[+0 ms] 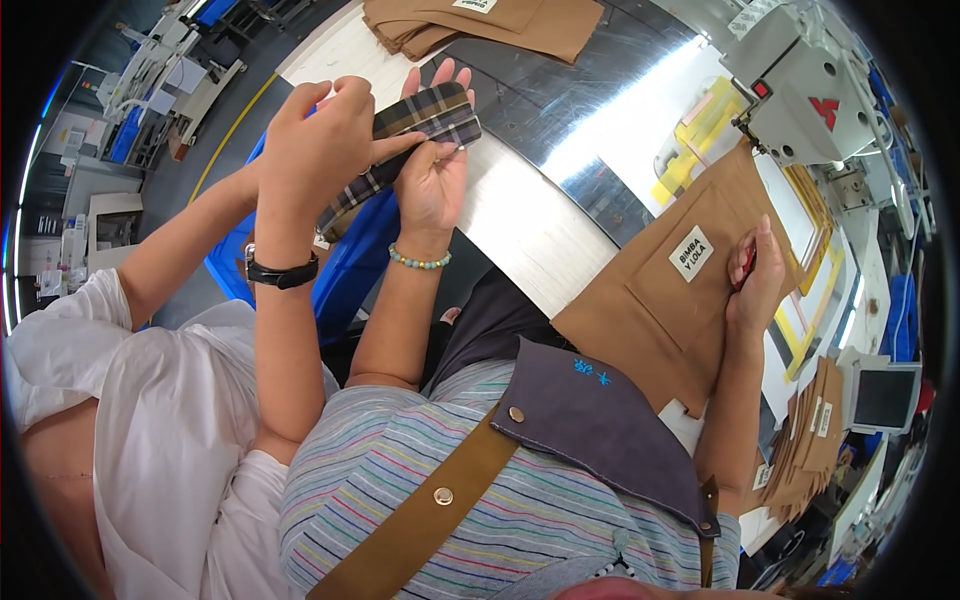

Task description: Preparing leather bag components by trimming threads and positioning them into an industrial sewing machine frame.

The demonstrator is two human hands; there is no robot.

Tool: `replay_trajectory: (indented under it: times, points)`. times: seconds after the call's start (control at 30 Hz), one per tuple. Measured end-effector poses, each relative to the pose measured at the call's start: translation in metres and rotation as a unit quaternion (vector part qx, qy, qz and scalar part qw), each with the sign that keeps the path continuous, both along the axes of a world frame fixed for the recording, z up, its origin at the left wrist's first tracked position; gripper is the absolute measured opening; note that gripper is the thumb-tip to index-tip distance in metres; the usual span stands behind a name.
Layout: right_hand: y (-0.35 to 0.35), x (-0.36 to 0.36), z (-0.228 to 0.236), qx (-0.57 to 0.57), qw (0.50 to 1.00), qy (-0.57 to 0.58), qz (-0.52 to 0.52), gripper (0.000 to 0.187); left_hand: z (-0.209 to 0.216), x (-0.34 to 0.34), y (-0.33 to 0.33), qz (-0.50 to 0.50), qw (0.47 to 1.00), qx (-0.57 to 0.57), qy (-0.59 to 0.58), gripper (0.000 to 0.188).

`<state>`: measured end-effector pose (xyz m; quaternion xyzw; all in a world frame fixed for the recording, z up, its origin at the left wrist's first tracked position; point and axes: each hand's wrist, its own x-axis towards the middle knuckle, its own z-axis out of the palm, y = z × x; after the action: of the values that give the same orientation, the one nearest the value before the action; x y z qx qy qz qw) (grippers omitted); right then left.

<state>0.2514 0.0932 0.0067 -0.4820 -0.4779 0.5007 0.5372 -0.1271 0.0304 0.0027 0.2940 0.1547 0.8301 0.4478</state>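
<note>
My left hand [432,195], with a beaded bracelet at the wrist, is closed on a folded plaid fabric strip [450,127]. Its thumb presses on the strip and the fingertips show beyond the far edge. A co-worker's hand [325,130], wearing a black watch, reaches over from the left with a finger against the same strip. Over a brown fabric panel [640,330] with a white label patch [691,254], my right hand [758,275] curls around a small red tool [748,262], mostly hidden in the palm.
A sewing machine head [800,90] stands over the table at the far right. Brown panels [530,25] are stacked at the back, and more brown pieces [800,440] lie at the right. A blue bin [345,275] sits below the left hand, beside the co-worker.
</note>
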Motion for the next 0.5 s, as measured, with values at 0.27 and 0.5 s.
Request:
replay_trajectory:
  times: [0.27, 0.5]
  points:
    - [-0.0008, 0.0013, -0.0014, -0.005, 1.0, 0.002, -0.005, 0.039, -0.0028, -0.0009, 0.0018, -0.026, 0.999, 0.017, -0.022, 0.09]
    - [0.0006, 0.0012, -0.0016, 0.002, 1.0, -0.004, -0.002, 0.039, -0.0049, -0.0032, 0.0046, -0.06, 0.993, 0.031, -0.101, 0.092]
